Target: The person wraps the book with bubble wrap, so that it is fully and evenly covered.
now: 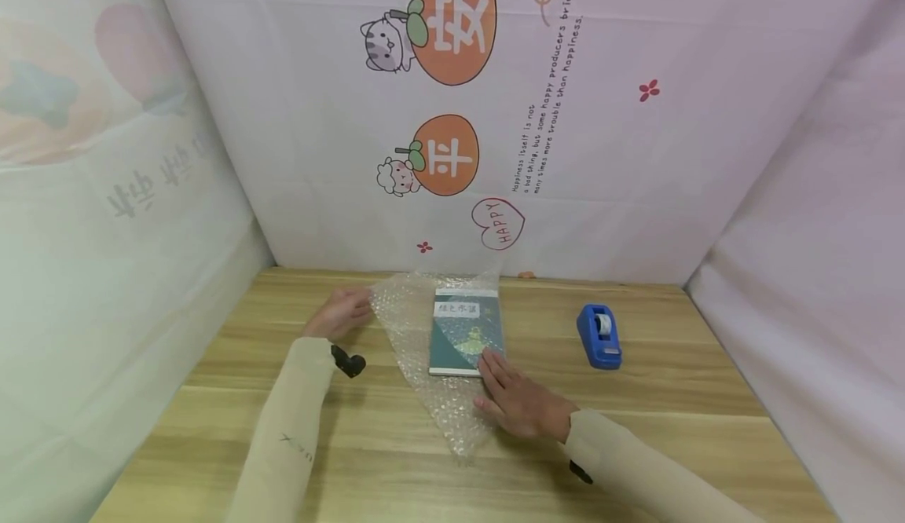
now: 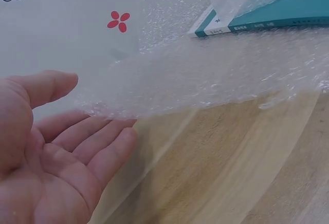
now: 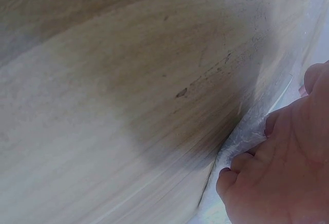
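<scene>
A teal book (image 1: pixel 447 352) with a white title label lies on a sheet of bubble wrap (image 1: pixel 410 327). A folded flap of the wrap covers the book's right part, while its lower left corner shows bare. My right hand (image 1: pixel 526 401) rests its fingers on the flap at the book's lower right edge. Off to the left, my left hand (image 1: pixel 341 312) reaches to the wrap's left corner. In the left wrist view, that palm (image 2: pixel 61 178) faces up with the fingers extended under the wrap's edge and the thumb apart from it.
On the right of the wooden table (image 1: pixel 679 460) stands a blue tape dispenser (image 1: pixel 601 342) with a roll of tape in it. A printed white cloth (image 1: pixel 601 154) rises behind the table, with more cloth along both sides.
</scene>
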Demonstrator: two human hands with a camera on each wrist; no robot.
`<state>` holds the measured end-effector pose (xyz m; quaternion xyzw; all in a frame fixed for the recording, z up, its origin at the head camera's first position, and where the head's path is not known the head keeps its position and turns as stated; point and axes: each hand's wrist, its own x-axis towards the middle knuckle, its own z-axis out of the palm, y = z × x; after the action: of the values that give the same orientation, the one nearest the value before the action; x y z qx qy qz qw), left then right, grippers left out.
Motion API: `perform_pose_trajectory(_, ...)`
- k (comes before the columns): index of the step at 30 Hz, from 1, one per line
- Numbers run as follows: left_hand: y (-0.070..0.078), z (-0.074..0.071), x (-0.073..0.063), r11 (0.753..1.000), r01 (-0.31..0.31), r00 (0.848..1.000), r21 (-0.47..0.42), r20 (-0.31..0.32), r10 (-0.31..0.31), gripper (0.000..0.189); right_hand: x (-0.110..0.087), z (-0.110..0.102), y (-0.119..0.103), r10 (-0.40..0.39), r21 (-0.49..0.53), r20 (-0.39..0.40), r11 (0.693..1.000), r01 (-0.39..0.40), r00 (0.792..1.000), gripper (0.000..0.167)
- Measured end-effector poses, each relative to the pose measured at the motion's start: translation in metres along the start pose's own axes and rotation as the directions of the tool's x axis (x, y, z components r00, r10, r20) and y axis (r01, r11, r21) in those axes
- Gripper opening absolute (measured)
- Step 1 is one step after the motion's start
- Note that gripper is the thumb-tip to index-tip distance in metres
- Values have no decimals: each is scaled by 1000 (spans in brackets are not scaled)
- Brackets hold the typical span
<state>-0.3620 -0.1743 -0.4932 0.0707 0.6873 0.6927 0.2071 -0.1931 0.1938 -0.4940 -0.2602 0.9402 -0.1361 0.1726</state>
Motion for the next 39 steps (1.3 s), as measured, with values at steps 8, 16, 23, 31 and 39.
perform_pose_trajectory(8, -8, 12, 4, 997, 17, 1000, -81, 25, -15, 45, 0, 0, -1, 6, -2, 7, 1000, -6, 1000, 74)
perform_pose_trajectory(16, -12, 27, 1, 991, 57, 998, -121, 39, -52, 46, 2, 3, 2, 6, -21, -5, 1000, -6, 1000, 76)
perform_pose_trajectory(23, -16, 43, 1, 987, 76, 996, -142, 46, -70, 44, 4, 7, 6, -1, -18, -15, 1000, 1, 1000, 76)
perform_pose_trajectory(31, -22, 60, 1, 976, 82, 997, -201, 22, -80, 44, 6, 11, 9, -4, -22, -31, 1000, 3, 1000, 78)
perform_pose_trajectory(39, -24, 72, -2, 975, 59, 998, -214, 38, -52, 46, 4, 9, 7, -9, -8, -42, 1000, 9, 999, 79)
